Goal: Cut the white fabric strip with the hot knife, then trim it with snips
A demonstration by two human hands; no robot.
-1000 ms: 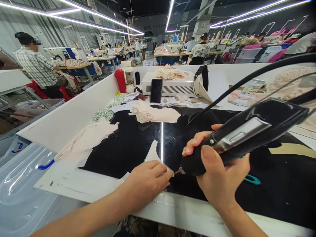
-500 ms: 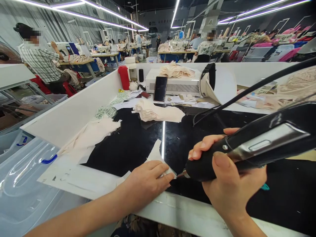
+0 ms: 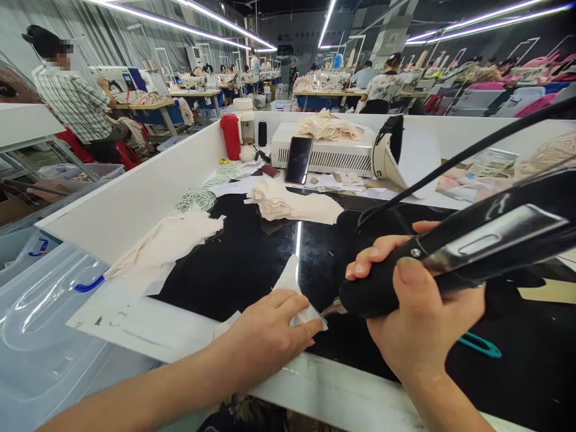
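Observation:
My left hand [image 3: 270, 330] lies flat on a small cream fabric piece [image 3: 292, 288] on the black glossy tabletop [image 3: 243, 258], pinning its near corner. My right hand [image 3: 418, 312] grips a black hand-held cutting tool [image 3: 454, 252] with a silver panel and a thick black cable [image 3: 468, 153]. The tool's metal tip [image 3: 330, 309] touches the right edge of the fabric piece, just beyond my left fingertips.
A stack of cream fabric pieces [image 3: 292, 207] lies mid-table, more cream fabric [image 3: 166, 243] at the left. A phone [image 3: 299, 159] leans on a white machine [image 3: 328, 153]; red bottle [image 3: 231, 137] behind. Teal clip [image 3: 479, 345] at right. Clear plastic bin lid [image 3: 40, 336] at left. Other people sit at distant tables.
The tool tip has slid slightly right and nearer along the fabric edge, my right hand moving with it. My left hand stays pressed on the piece.

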